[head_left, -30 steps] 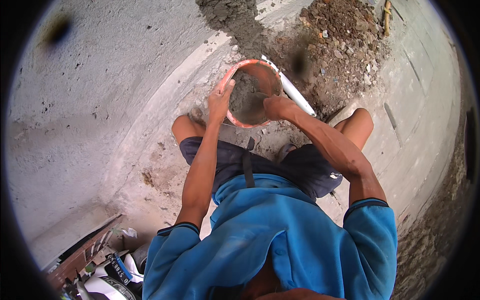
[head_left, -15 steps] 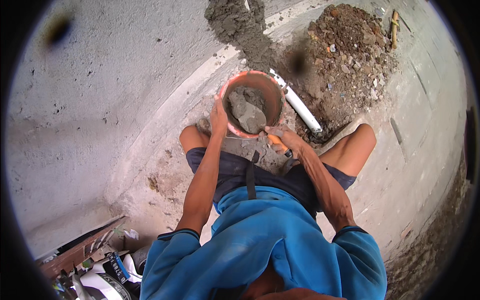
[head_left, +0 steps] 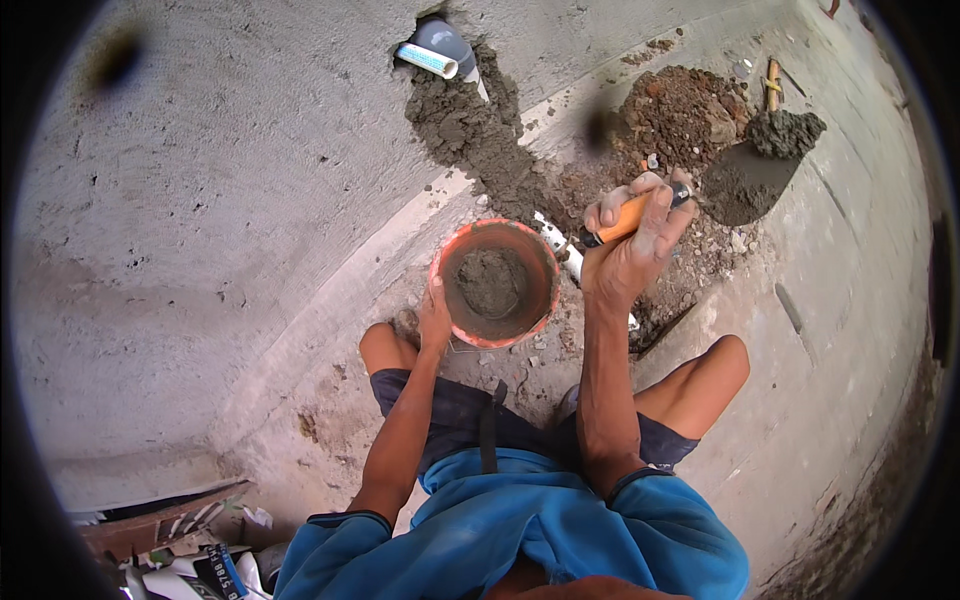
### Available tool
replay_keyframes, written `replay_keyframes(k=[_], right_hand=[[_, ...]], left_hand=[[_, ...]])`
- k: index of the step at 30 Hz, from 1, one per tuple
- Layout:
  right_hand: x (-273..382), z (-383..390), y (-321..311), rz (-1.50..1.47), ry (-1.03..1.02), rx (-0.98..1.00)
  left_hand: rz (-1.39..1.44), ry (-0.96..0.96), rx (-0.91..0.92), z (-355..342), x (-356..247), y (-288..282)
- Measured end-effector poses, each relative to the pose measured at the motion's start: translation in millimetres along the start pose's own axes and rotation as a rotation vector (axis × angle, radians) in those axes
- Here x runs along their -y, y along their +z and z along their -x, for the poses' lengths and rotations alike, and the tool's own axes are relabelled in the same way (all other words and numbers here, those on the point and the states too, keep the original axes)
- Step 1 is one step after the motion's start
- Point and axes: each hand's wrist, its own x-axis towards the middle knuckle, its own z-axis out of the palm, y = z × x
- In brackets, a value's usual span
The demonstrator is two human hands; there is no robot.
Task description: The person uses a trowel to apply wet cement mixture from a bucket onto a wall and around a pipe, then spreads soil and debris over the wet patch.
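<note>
My right hand [head_left: 645,245] is raised, its fingers wrapped round the orange handle of a trowel [head_left: 735,180]. The trowel blade points to the far right and carries a lump of wet grey mortar [head_left: 785,133] at its outer end. My left hand [head_left: 434,320] grips the left side of an orange bucket [head_left: 540,270], which stands in front of my knees. Inside the bucket lies more grey mortar [head_left: 488,280].
Wet mortar [head_left: 470,125] is packed in a channel down the wall [head_left: 250,150], below a grey pipe elbow [head_left: 442,40]. A white pipe [head_left: 560,247] lies partly behind my right arm. A rubble heap [head_left: 680,115] sits far right. Part of a motorbike [head_left: 190,575] shows lower left.
The trowel has left the bucket with mortar on it; my right hand has lifted it up and to the right. My left hand stays on the bucket. The view has tilted upward.
</note>
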Motion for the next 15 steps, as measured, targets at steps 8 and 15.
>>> replay_keyframes(k=[8, 15], right_hand=[[-158, -22, -51, 1.149, -0.175, 0.276], [-41, 61, -126, 1.295, 0.154, 0.062]], left_hand=[[-0.088, -0.021, 0.022, -11, -1, 2], [0.149, -0.089, 0.048, 6, -9, 0]])
